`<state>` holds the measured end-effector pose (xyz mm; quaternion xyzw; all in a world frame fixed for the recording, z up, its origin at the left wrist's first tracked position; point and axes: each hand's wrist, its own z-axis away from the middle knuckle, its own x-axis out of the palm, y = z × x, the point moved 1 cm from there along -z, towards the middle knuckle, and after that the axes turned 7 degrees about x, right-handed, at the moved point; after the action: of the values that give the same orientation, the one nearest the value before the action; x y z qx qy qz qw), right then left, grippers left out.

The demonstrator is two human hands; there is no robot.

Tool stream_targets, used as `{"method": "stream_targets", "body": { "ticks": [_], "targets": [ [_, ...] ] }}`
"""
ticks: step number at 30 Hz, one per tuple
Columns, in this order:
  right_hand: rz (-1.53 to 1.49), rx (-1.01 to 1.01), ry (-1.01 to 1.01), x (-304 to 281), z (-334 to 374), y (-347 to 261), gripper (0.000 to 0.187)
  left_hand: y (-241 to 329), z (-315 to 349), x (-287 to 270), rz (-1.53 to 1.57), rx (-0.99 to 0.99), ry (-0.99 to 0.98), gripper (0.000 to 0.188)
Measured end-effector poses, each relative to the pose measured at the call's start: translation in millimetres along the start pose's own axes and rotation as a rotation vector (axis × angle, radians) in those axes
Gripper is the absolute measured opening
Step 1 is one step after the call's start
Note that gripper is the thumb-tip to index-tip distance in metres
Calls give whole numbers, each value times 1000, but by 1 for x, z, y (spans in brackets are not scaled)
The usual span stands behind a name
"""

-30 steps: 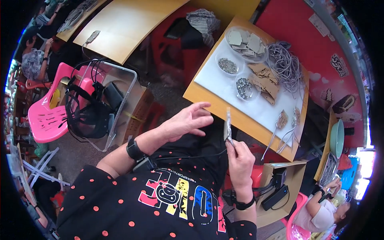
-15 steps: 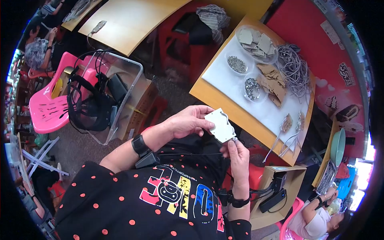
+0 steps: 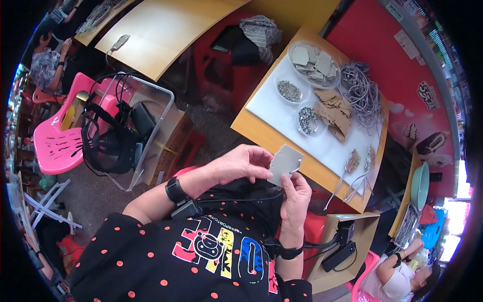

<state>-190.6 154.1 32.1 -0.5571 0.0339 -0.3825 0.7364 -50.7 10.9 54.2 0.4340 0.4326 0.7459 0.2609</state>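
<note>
Many grey plates (image 3: 323, 62) in clear bowl (image 3: 334, 83)

left fingers (image 3: 259, 172) pinched | right fingers (image 3: 303, 183) pinched | forearms (image 3: 151, 202) angled inward

Red, yellow and blue letters (image 3: 251, 254) and small white print (image 3: 229, 225) stood on the shirt (image 3: 141, 256); outlined lettering (image 3: 427, 95) marked the wall (image 3: 365, 43).

Lt-grey is shown by the plate (image 3: 287, 164), blk by a shirt (image 3: 166, 259) patterned w/ red-orange dots & printed in red, yellow, blue & wht. Wht is seen on the board (image 3: 329, 155), yellow-brn on the table (image 3: 252, 129), grey on cords (image 3: 361, 94), hot pink on a chair (image 3: 56, 152), red on wall (image 3: 381, 48); cloth (image 3: 262, 34) is striped grey/wht.
</note>
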Motion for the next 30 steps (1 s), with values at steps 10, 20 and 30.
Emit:
{"method": "stream_targets", "body": {
  "ticks": [10,20,30],
  "targets": [
    [478,-370,106,8,3,-20,39,12,1,1,-838,596,99,16],
    [1134,-1043,219,12,25,-43,28,15,4,1,-755,1007,29,25],
    [1177,-1226,224,9,32,-35,30,12,9,2,-964,1253,200,36]
  ]
}}
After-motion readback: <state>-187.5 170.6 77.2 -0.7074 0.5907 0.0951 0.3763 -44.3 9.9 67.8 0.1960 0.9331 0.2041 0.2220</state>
